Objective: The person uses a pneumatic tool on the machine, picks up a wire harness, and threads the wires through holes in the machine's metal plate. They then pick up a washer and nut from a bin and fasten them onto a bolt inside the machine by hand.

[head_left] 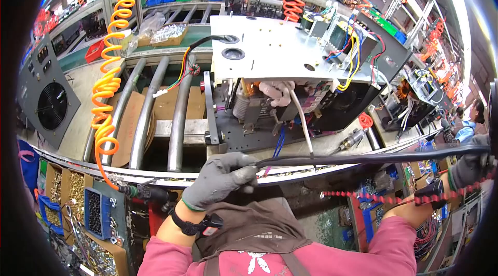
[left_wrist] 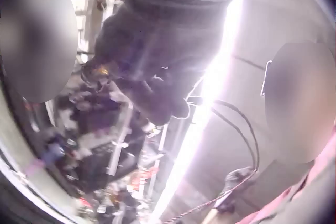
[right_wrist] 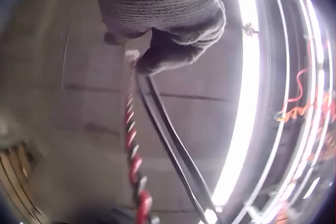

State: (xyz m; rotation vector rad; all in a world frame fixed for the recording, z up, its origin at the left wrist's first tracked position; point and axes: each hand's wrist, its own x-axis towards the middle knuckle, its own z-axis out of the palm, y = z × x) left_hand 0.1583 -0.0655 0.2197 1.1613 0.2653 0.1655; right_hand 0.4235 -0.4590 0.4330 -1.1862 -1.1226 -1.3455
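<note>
Both hands wear grey gloves. A black cable (head_left: 363, 159) stretches between them along the bench's front edge. My left hand (head_left: 220, 180) pinches its left end in front of the open machine chassis (head_left: 249, 136). Far to the right, my right hand (head_left: 469, 169) grips the cable's other end, partly cut off by the view's edge. In the right wrist view, two black strands (right_wrist: 168, 124) and a twisted red-and-black wire (right_wrist: 131, 140) hang from the right hand's curled fingers. A white connector (right_wrist: 132, 54) tops the twisted wire. Across the head view, this twisted wire (head_left: 373, 199) runs below the black cable.
Metal rollers (head_left: 181, 115) lie left of the chassis. An orange coiled hose (head_left: 106, 89) hangs there, ending at a power tool (head_left: 150, 193). Bins of screws (head_left: 98, 214) stand lower left. A grey fan panel (head_left: 52, 99) leans at far left. Another tool (head_left: 350, 141) lies beside the chassis.
</note>
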